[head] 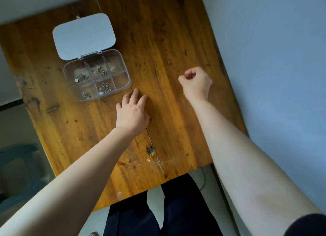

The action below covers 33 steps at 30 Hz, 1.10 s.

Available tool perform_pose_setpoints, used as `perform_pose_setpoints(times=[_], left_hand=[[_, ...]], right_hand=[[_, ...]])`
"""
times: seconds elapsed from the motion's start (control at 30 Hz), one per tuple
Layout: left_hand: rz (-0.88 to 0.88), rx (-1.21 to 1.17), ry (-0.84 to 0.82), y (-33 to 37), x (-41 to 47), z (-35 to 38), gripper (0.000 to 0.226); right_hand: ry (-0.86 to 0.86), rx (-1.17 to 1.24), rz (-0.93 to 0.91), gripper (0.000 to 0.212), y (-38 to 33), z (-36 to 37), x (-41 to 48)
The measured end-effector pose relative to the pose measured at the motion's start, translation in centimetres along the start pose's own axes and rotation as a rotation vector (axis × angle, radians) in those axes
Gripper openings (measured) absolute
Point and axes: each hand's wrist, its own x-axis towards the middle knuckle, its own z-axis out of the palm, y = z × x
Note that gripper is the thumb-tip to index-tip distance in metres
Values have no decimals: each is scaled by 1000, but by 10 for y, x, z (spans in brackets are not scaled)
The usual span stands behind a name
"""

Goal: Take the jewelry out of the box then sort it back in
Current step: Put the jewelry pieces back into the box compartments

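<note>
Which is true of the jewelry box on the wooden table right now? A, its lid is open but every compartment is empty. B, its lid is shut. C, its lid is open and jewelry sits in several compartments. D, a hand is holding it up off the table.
C: the white lid is flipped back from the clear box, and small metal pieces lie in several compartments.

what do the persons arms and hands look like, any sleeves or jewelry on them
Both forearms are bare from wrist to near the elbow. The left hand and right hand show no rings, watch, bracelet or gloves. A dark sleeve edge shows at the right upper arm, in the bottom corner of the view. No sleeve is visible on the left arm.
</note>
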Motion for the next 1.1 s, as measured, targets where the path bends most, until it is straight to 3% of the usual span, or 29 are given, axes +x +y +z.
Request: perform_pose_setpoints(times=[0.13, 0.23, 0.47, 0.57, 0.73, 0.83, 0.9, 0.97, 1.1], left_hand=[[31, 31, 1, -4, -3, -1, 67], [47, 46, -3, -9, -2, -3, 67], [49, 76, 2, -11, -4, -1, 67], [59, 81, 2, -11, -3, 0, 67], [89, 75, -21, -15, -3, -5, 67], [107, 2, -31, -19, -1, -15, 58], [82, -177, 52, -24, 1, -27, 42], [55, -326, 216, -35, 3, -43, 28], [5, -487, 490, -72, 11, -75, 16]], right_hand=[[113, 111, -43, 10, -23, 0, 39], [158, 61, -57, 10, -24, 2, 55], [-23, -308, -108, 41, 7, 11, 57], [-1, -343, -142, 30, 10, 13, 59], [61, -335, -3, 18, -1, 15, 62], [114, -289, 173, 25, -8, 14, 60], [137, -323, 200, 37, -18, 17, 53], [123, -297, 105, 42, -32, 26, 46], [-50, -105, -55, 37, -74, 58, 37]])
